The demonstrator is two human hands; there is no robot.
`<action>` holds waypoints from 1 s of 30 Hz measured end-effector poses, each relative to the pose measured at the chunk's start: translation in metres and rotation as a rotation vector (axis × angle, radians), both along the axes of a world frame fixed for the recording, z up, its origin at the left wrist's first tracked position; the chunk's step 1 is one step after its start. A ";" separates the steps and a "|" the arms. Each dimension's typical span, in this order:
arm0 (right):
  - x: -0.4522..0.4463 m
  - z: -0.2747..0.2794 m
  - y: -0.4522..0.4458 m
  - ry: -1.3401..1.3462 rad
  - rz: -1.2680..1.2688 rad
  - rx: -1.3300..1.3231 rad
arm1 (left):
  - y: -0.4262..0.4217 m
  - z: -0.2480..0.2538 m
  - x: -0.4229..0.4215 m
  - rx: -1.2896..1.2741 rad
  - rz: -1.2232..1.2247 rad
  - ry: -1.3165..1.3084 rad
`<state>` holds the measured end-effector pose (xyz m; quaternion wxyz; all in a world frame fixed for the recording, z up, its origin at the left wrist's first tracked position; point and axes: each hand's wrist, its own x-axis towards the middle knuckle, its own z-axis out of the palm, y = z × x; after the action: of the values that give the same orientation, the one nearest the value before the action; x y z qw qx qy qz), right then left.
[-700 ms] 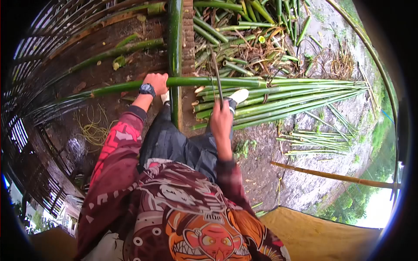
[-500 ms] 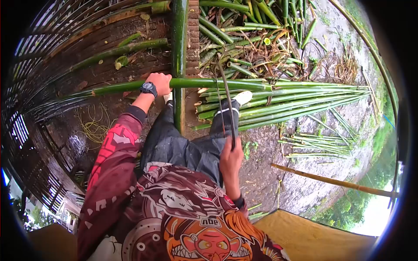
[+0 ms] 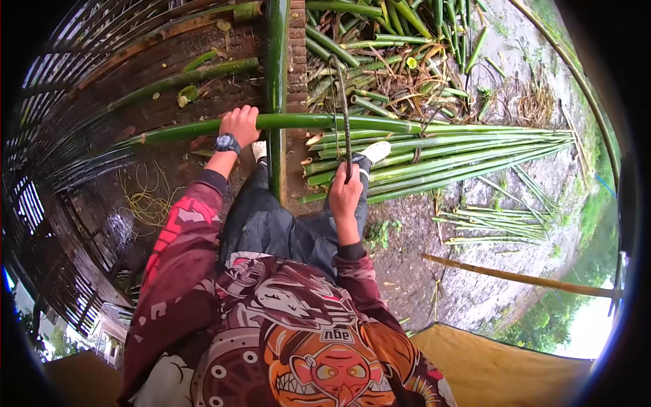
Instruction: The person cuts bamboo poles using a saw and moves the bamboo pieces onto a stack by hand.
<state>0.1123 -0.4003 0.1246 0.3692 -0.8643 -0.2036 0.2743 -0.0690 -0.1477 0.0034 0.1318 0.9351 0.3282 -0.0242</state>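
My left hand [image 3: 239,127], with a watch on its wrist, is wrapped over a long green bamboo pole [image 3: 298,121]. This pole lies crosswise over a thick upright-running bamboo beam [image 3: 277,64]. In my right hand [image 3: 345,193] is the handle of a bow saw [image 3: 346,108], its dark curved frame reaching away past the pole. The thin blade crosses the pole to the right of the beam. Whether it has cut into the bamboo I cannot tell.
A bundle of long green bamboo poles [image 3: 461,150] lies to the right, beside my foot. Cut bamboo pieces [image 3: 373,105] and dry scraps are heaped beyond. Thin bamboo strips [image 3: 498,224] lie on the muddy ground. A yellow cord [image 3: 146,200] is at left.
My right hand has pushed the bow saw forward, away from my body, across the pole. My left hand stays on the pole, and the view has shifted slightly.
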 end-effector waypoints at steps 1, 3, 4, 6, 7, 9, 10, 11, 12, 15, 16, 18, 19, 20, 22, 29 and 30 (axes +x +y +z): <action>0.000 -0.006 0.001 -0.058 0.013 0.037 | 0.003 0.000 0.001 -0.026 -0.011 0.040; 0.005 -0.008 0.005 -0.036 0.025 0.022 | 0.009 -0.001 0.004 -0.051 -0.009 0.078; 0.004 0.002 0.007 -0.009 0.024 -0.002 | 0.010 -0.001 0.004 -0.074 -0.008 0.090; 0.004 0.036 0.011 -0.034 0.034 -0.095 | 0.012 0.000 0.006 -0.093 -0.014 0.097; 0.001 0.062 0.005 -0.046 0.045 -0.154 | 0.013 -0.004 0.005 -0.092 -0.009 0.105; -0.010 0.112 -0.016 -0.005 0.027 -0.227 | 0.013 -0.006 0.003 -0.101 -0.003 0.118; -0.013 0.143 -0.023 0.058 -0.019 -0.292 | 0.013 -0.003 0.004 -0.096 -0.013 0.103; -0.013 0.161 -0.024 0.124 -0.060 -0.358 | 0.011 -0.002 0.004 -0.092 -0.018 0.090; -0.009 0.152 -0.015 0.128 -0.053 -0.358 | 0.012 -0.002 0.005 -0.092 -0.012 0.096; 0.014 0.078 0.037 -0.045 0.078 -0.281 | 0.009 0.000 0.004 -0.051 -0.046 0.062; 0.027 0.044 0.052 -0.126 0.181 -0.290 | 0.007 -0.013 -0.001 -0.053 -0.036 0.056; 0.036 0.037 0.068 -0.060 0.131 -0.332 | 0.012 0.000 0.003 -0.087 -0.044 0.110; 0.034 0.035 0.069 -0.065 0.132 -0.317 | 0.015 0.001 0.005 -0.128 -0.034 0.144; 0.027 0.034 0.057 -0.025 0.079 -0.256 | 0.011 0.002 0.002 -0.135 -0.038 0.147; 0.018 0.022 0.039 0.005 0.027 -0.185 | 0.018 0.009 0.012 -0.224 0.016 0.254; -0.004 -0.052 0.001 -0.030 -0.022 0.071 | 0.063 0.026 0.035 -0.508 -0.120 0.410; -0.004 -0.044 -0.003 -0.029 -0.020 0.062 | 0.064 0.028 0.037 -0.534 -0.117 0.434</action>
<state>0.1084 -0.4030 0.0807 0.3955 -0.8582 -0.2088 0.2518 -0.0323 -0.0835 0.0316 0.2972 0.8580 0.2764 -0.3148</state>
